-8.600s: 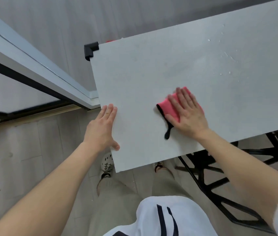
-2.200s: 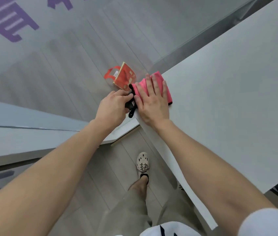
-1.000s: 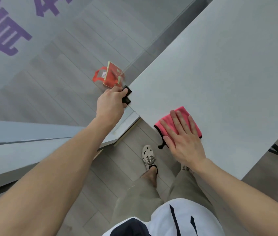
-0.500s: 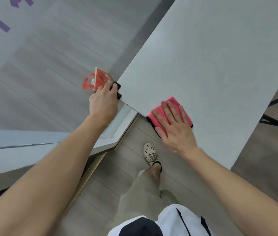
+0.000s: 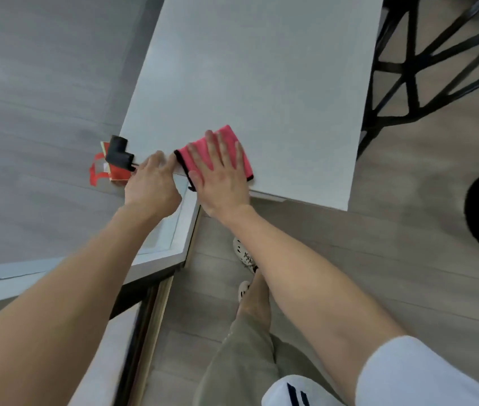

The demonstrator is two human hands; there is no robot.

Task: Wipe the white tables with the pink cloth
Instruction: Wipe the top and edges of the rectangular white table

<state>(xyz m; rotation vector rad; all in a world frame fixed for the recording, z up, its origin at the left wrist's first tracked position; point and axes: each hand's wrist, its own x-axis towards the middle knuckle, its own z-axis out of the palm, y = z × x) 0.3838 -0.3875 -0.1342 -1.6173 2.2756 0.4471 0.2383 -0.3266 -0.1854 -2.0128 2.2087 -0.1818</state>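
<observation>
Cloth (image 5: 226,134) is lying at the near edge of the tabletop (image 5: 261,68), a little to the right of the black corner guard (image 5: 118,155). The right hand (image 5: 220,180) is pressing it flat, fingers straight and spread wide across it. To wipe well here, the palm should be bearing down evenly rather than through the fingertips alone. It should be carrying the cloth away from the guard in long, overlapping strokes, so that no strip is being skipped. The edge is asking for care. One black-trimmed corner of the cloth is poking just past it, and a sideways push there could be dragging the cloth off. The whole broad surface beyond the guard is probably waiting its turn.

The cloth is showing bright pink, folded into a small rectangle, with black binding down the side facing the guard and a short black loop dangling at that corner. It is looking soft and thick, likely to be gliding easily under a flat hand.

The left hand (image 5: 152,186) is resting on the same edge between guard and cloth, just beside the cloth. Its fingers are bending over the rim, but I cannot tell whether they are gripping it.

A red paper item (image 5: 100,171) is lying on the floor, partly hidden under the guard. A black frame (image 5: 408,68) is standing well to the right of the guard, past the tabletop's other side.
</observation>
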